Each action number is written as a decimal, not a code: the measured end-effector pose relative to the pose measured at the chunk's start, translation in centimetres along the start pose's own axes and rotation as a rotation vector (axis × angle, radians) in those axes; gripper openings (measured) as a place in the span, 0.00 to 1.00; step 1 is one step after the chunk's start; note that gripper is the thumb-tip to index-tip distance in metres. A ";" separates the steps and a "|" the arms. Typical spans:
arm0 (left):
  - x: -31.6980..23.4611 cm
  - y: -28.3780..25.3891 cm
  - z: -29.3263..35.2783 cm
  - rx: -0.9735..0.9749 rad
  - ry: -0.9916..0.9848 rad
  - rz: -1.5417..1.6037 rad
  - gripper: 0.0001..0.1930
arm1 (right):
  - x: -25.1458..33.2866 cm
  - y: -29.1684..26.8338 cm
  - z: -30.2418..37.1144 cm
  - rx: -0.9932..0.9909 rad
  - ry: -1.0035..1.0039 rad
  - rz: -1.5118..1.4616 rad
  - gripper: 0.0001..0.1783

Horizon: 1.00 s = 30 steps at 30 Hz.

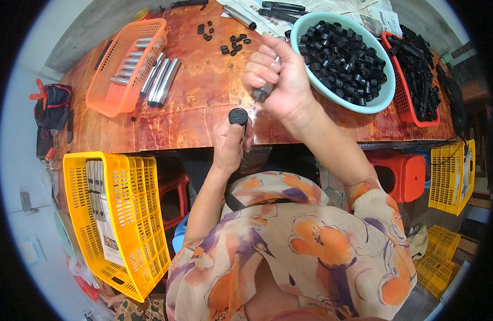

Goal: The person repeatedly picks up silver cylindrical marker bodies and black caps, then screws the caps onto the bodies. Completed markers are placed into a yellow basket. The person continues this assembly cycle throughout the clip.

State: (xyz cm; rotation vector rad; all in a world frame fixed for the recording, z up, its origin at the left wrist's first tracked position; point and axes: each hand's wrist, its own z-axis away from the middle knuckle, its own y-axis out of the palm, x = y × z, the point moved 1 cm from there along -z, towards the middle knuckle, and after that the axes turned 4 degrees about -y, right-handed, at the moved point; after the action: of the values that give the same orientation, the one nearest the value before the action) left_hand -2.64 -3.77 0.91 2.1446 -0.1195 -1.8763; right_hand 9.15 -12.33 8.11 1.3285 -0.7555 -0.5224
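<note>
My left hand is wrapped around an upright tube with a round black cap on its top; most of the tube is hidden by my fingers. Just above and to the right, my right hand is closed on a dark cylindrical tool with a thin tip pointing down near the cap. I cannot tell whether tip and cap touch. Right of that hand stands a light blue basin full of short black plastic caps.
Silver tubes lie beside an orange basket holding more tubes. Loose black pieces dot the wooden table. A red basket of black parts stands far right. Yellow crates and a red stool are below.
</note>
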 end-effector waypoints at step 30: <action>-0.1 -0.7 0.5 0.099 -0.099 0.055 0.27 | -1.6 -0.6 0.1 0.047 0.117 -0.091 0.19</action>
State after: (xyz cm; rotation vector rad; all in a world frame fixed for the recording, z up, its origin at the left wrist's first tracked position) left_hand -3.27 -3.13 0.79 2.0887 -0.2954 -1.9830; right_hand 8.02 -11.35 7.24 1.4293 -0.6166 -0.4971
